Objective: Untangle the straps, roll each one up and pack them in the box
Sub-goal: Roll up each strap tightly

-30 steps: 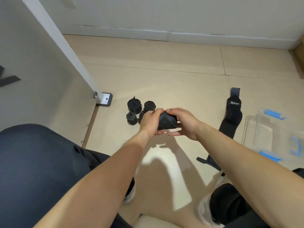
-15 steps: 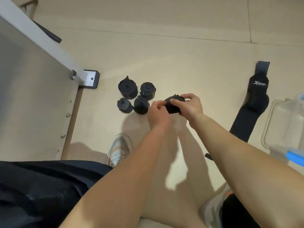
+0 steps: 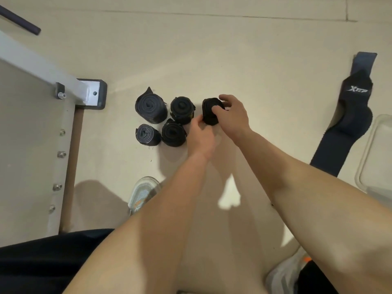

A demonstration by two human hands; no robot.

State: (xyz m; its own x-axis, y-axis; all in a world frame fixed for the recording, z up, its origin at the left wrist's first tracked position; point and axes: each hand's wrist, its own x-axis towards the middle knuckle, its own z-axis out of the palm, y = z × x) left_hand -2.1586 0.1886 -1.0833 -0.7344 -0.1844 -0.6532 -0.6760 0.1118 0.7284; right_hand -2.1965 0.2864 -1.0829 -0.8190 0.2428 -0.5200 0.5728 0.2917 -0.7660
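A freshly rolled black strap (image 3: 209, 112) stands on end on the floor, just right of several other rolled straps (image 3: 150, 108). My right hand (image 3: 232, 114) holds this roll from the right, thumb on its top and fingers curled round its far side. My left hand (image 3: 201, 137) is at the roll's lower left, fingertips touching its side. An unrolled black strap (image 3: 347, 122) with a white logo lies flat to the right. The clear plastic box (image 3: 374, 151) shows only at the right edge.
A white table leg with a black foot plate (image 3: 92, 93) and a panel with screws stand at the left. My shoes (image 3: 142, 195) are on the floor near my legs. A dark rod (image 3: 20, 23) lies at the top left.
Both hands have lowered the rolled strap from mid-air to the floor beside the other rolls. The camera has tilted further down.
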